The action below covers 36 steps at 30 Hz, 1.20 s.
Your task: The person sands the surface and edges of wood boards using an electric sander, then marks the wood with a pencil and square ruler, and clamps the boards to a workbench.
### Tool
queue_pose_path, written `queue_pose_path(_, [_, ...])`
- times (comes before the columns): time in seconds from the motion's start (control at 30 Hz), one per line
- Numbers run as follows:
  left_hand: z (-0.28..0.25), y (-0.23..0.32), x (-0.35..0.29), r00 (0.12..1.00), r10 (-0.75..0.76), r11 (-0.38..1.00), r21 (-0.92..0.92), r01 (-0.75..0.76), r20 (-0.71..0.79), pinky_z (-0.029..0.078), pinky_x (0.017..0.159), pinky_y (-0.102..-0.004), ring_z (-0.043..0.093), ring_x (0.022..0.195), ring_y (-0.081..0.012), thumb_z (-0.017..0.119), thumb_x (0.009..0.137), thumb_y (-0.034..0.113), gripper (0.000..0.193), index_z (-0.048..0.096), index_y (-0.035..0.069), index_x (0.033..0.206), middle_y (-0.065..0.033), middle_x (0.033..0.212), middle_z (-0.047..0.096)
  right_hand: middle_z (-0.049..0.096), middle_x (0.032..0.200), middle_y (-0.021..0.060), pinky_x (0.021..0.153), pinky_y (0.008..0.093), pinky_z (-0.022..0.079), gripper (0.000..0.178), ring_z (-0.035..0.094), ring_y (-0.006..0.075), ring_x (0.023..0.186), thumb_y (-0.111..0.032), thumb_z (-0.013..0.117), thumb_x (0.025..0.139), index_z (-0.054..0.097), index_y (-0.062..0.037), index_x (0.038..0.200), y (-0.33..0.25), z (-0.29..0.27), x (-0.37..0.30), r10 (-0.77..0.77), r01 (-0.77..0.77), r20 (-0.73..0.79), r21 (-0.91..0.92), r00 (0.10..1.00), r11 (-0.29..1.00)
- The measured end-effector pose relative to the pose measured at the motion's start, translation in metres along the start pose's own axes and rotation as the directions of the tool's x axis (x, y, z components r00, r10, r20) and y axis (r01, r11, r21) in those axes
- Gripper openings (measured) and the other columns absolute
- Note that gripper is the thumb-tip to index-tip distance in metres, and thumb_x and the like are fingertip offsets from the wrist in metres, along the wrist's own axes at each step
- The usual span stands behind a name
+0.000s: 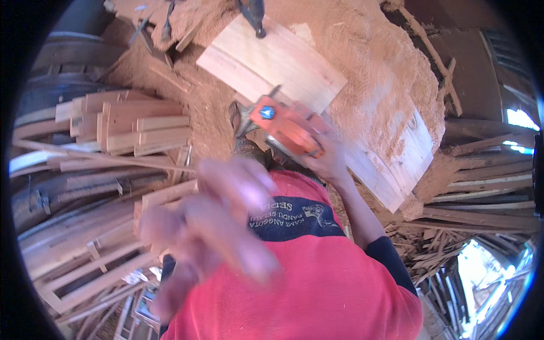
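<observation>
The orange power planer point(293, 129) hangs over or rests at the near edge of the upper pale board point(277, 59); whether its sole touches wood I cannot tell. That board's right corner points toward the lower pale board point(392, 161), which runs down to the near right corner of the sawdust-covered surface point(377, 62). The right hand point(327, 160) is clamped around the planer's rear handle; the left hand point(212, 218) is raised close to the camera, blurred, its fingers apparently apart and holding nothing visible.

The planer is probably dense and rigid, heavy for a single hand, and likely to pull and vibrate when running. The rear handle is the main hold, and the front end by the blue disc looks the place for a steadying palm, fingers clear of the sole. Fine dust might make its casing slippery.
</observation>
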<state>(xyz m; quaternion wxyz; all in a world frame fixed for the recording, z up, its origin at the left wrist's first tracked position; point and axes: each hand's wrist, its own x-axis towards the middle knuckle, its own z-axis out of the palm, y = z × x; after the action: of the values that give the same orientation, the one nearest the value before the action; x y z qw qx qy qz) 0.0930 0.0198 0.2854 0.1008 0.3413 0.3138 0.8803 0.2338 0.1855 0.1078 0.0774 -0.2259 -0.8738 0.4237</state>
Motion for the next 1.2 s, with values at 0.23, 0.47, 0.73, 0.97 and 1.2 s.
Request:
queue_pose_path(0.23, [0.055, 0.041, -0.020, 0.992, 0.123, 0.985, 0.120, -0.127, 0.035, 0.040, 0.096, -0.0430, 0.057, 0.102, -0.0262, 0.049, 0.100, 0.053, 0.062, 0.044, 0.006, 0.140, -0.0103, 0.099, 0.068, 0.067, 0.076, 0.0173, 0.065, 0.0368, 0.052, 0.032, 0.068, 0.0265, 0.069, -0.018, 0.079, 0.070, 0.070, -0.0028, 0.097, 0.028, -0.036, -0.072, 0.168, -0.166, 0.058, -0.040, 0.984, 0.985])
queue_pose_path(0.47, [0.065, 0.062, -0.033, 0.984, 0.178, 0.958, 0.225, -0.176, 0.008, 0.038, 0.096, -0.0436, 0.057, 0.102, -0.0240, 0.050, 0.100, 0.052, 0.055, 0.048, 0.009, 0.135, -0.0082, 0.100, 0.068, 0.068, 0.076, 0.0173, 0.065, 0.0377, 0.051, 0.028, 0.067, 0.0277, 0.069, -0.016, 0.079, 0.070, 0.070, -0.0021, 0.092, 0.018, -0.037, -0.068, 0.271, -0.265, 0.079, -0.079, 0.959, 0.961])
queue_pose_path(0.73, [0.069, 0.072, -0.038, 0.972, 0.237, 0.935, 0.275, -0.226, -0.007, 0.035, 0.097, -0.0442, 0.057, 0.101, -0.0216, 0.051, 0.099, 0.052, 0.049, 0.053, 0.013, 0.128, -0.0057, 0.101, 0.068, 0.068, 0.075, 0.0167, 0.064, 0.0353, 0.051, 0.029, 0.066, 0.0212, 0.068, -0.016, 0.078, 0.072, 0.070, -0.0007, 0.094, 0.021, -0.034, -0.068, 0.267, -0.266, 0.034, -0.045, 0.963, 0.963])
queue_pose_path(0.97, [0.074, 0.078, -0.040, 0.959, 0.282, 0.897, 0.361, -0.256, -0.020, 0.032, 0.098, -0.0448, 0.057, 0.101, -0.0195, 0.052, 0.099, 0.052, 0.043, 0.058, 0.016, 0.122, -0.0036, 0.102, 0.069, 0.069, 0.076, 0.0156, 0.065, 0.0352, 0.051, 0.031, 0.067, 0.0198, 0.069, -0.018, 0.077, 0.072, 0.070, -0.0008, 0.097, 0.020, -0.039, -0.064, 0.261, -0.261, 0.060, -0.009, 0.964, 0.965])
queue_pose_path(1.2, [0.076, 0.085, -0.048, 0.957, 0.290, 0.877, 0.403, -0.261, -0.012, 0.030, 0.098, -0.0454, 0.057, 0.101, -0.0173, 0.053, 0.098, 0.051, 0.039, 0.062, 0.019, 0.117, -0.0014, 0.102, 0.069, 0.067, 0.072, 0.0129, 0.061, 0.0362, 0.049, 0.026, 0.063, 0.0187, 0.064, -0.020, 0.078, 0.072, 0.068, -0.0017, 0.088, 0.008, -0.039, -0.064, 0.284, -0.282, 0.065, -0.039, 0.957, 0.959])
